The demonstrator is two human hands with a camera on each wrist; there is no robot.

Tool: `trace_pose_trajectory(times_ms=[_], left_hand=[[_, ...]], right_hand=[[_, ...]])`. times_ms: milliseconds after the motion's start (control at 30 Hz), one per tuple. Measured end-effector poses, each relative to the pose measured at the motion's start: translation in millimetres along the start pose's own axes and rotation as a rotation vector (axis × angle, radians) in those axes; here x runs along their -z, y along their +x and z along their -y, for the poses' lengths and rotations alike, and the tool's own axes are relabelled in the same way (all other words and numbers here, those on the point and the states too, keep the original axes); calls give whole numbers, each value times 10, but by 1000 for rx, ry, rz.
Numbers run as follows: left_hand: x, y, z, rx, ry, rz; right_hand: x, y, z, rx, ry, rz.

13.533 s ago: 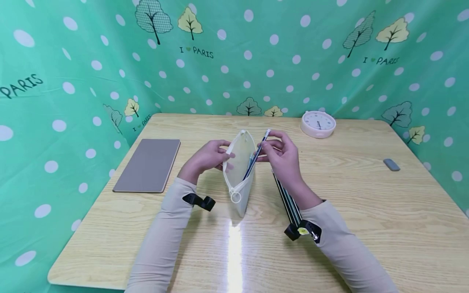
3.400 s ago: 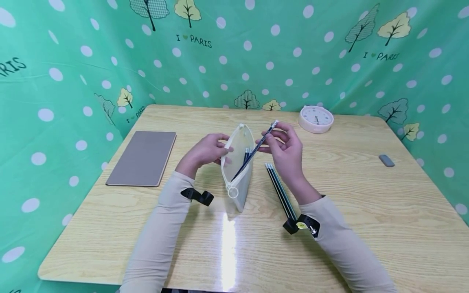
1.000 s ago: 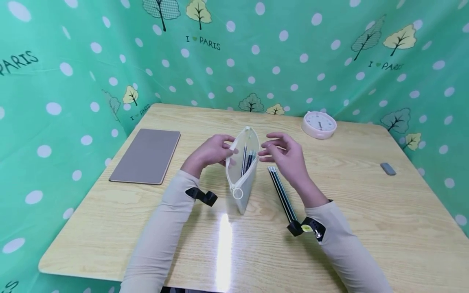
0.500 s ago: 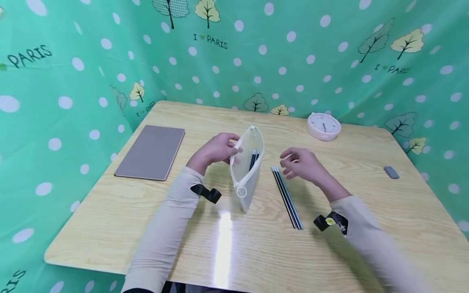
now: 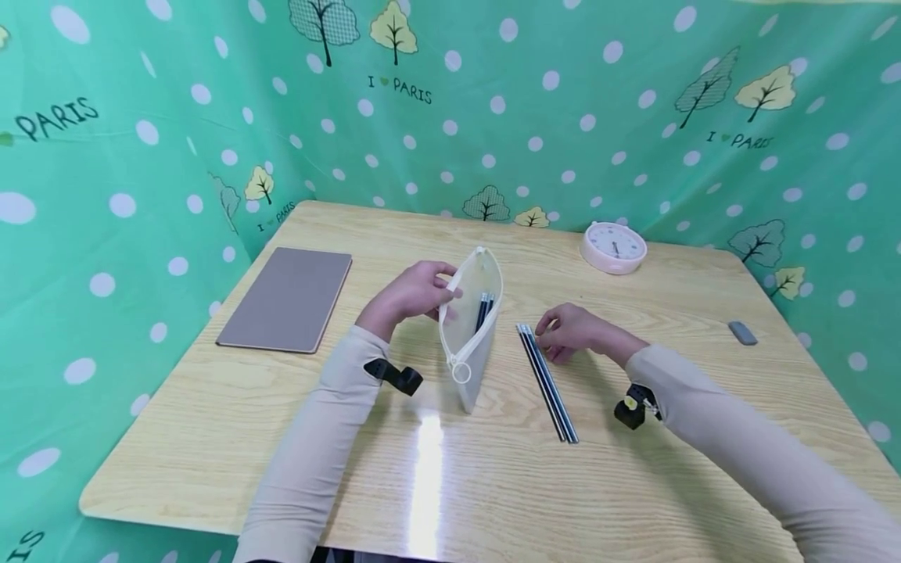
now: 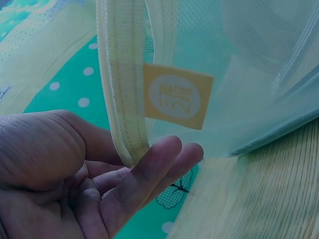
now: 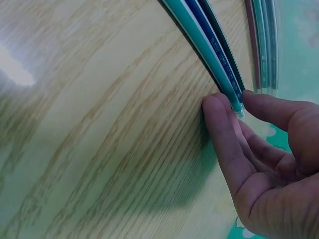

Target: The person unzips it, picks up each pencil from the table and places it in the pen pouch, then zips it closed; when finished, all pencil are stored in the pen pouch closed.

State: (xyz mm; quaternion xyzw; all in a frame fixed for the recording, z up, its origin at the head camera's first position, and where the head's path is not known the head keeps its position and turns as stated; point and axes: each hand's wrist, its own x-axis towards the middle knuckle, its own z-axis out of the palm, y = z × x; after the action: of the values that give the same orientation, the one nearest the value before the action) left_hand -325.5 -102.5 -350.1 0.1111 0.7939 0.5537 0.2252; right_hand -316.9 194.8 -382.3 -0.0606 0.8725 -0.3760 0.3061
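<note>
My left hand (image 5: 415, 291) pinches the zip edge of a pale see-through pencil pouch (image 5: 473, 383), thumb on one side and fingers on the other. The pouch stands upright with its mouth spread, and a ring pull hangs from the zip. Inside are several pencils (image 5: 482, 311); a yellow tag (image 6: 177, 97) shows by the zip in the left wrist view. Right of the pouch, dark and teal striped pencils (image 5: 547, 387) lie side by side on the table. My right hand (image 5: 566, 330) has its thumb and fingertips on either side of their white-tipped far ends.
A grey notebook (image 5: 287, 300) lies at the left of the wooden table (image 5: 647, 469). At the back right stands a pink-rimmed clock (image 5: 614, 249), and a small grey eraser-like block (image 5: 742, 333) lies near the right edge. A green dotted cloth (image 5: 493, 156) hangs behind.
The pencil my right hand held earlier is in the pouch. That hand has moved from the pouch's mouth right and down to the pencils on the table. My left hand keeps its hold.
</note>
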Motion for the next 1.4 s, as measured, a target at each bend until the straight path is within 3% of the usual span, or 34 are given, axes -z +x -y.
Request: trace_pose_trajectory(times_ms=[433, 667, 767, 900, 1100, 1400], left_hand=[[4, 8, -41, 7, 16, 2], [-14, 30, -38, 14, 15, 2], [-27, 33, -55, 12, 22, 5], [-36, 29, -73, 6, 34, 10], [-31, 29, -58, 13, 31, 4], [-30, 18, -12, 24, 17, -9]], right_hand=[[-131, 87, 31, 10, -92, -149], [-119, 64, 9, 9, -62, -137], [-45, 14, -13, 30, 51, -110], [90, -71, -17, 112, 281, -104], [197, -251, 173, 315, 591, -212], [73, -457, 622, 585, 980, -327]])
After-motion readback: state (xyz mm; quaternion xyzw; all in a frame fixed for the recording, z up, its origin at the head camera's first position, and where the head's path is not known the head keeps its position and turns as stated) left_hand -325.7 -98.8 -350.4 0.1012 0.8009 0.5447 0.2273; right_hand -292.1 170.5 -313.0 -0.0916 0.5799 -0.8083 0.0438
